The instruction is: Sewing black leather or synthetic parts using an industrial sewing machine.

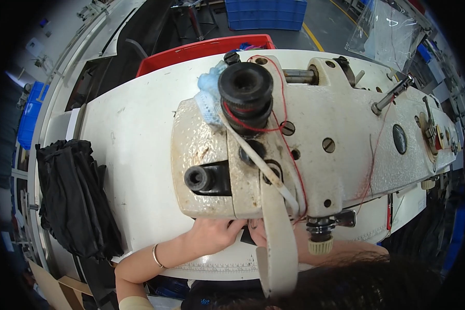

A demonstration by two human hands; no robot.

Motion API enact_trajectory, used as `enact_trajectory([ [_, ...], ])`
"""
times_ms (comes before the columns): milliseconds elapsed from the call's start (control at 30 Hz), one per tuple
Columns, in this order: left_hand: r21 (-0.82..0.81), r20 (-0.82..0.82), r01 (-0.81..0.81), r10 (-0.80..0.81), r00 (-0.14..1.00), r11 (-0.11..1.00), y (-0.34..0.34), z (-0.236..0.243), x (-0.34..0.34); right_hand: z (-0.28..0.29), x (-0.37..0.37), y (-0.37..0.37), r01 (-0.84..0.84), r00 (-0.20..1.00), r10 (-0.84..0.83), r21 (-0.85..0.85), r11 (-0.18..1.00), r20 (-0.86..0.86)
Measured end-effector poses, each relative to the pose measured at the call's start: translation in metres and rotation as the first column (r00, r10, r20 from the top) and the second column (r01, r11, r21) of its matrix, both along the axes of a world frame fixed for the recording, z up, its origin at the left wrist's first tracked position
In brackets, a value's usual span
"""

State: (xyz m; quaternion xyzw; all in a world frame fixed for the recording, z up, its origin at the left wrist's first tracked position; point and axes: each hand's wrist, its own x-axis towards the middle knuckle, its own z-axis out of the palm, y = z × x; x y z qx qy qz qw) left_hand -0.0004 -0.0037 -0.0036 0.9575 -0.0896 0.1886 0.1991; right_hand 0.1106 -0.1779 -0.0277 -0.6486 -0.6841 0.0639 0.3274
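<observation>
A white sewing machine (315, 119) fills the middle, red thread looped around its black top knob (245, 98). Below its head, my left hand (212, 236) is bent closed, thumb against a small piece of black cloth (247, 237); the fingertips are partly hidden under the machine. My right hand (259, 233) touches the same cloth from the other side, most of its fingers covered by the machine and a hanging pale strap (279, 243). A bracelet (156, 256) circles my left wrist.
A stack of black cloth pieces (75, 199) lies at the table's left edge. Beyond the white table (134, 134) stand a red bin (206, 49) and a blue crate (266, 14). A ruler strip (212, 268) runs along the near edge. Hair covers the lower right.
</observation>
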Motion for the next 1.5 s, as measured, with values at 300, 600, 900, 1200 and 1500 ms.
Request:
enact_trajectory([
  [300,-0.550,-0.404,-0.416,0.205,0.891,0.725,0.024,0.001,-0.004,0.025,0.033,0.006,-0.079,0.919,0.051,0.056,0.995,0.390],
  [600,-0.061,-0.094,-0.089,0.083,0.992,0.994,0.007,0.006,-0.003,0.003,0.030,0.001,-0.100,0.883,0.044,0.096,0.990,0.468],
  [900,-0.023,-0.102,-0.030,0.028,0.994,0.999,0.011,-0.001,-0.003,-0.007,0.024,-0.001,-0.036,0.859,-0.035,0.129,0.991,0.510],
  [1200,-0.008,-0.099,-0.050,0.049,0.994,0.999,0.012,-0.006,-0.006,-0.002,0.026,0.001,-0.086,0.840,0.018,0.099,0.991,0.542],
  [1500,-0.103,-0.131,-0.057,0.043,0.990,0.993,0.010,-0.005,-0.008,0.013,0.032,0.004,-0.117,0.855,0.064,0.070,0.991,0.514],
])
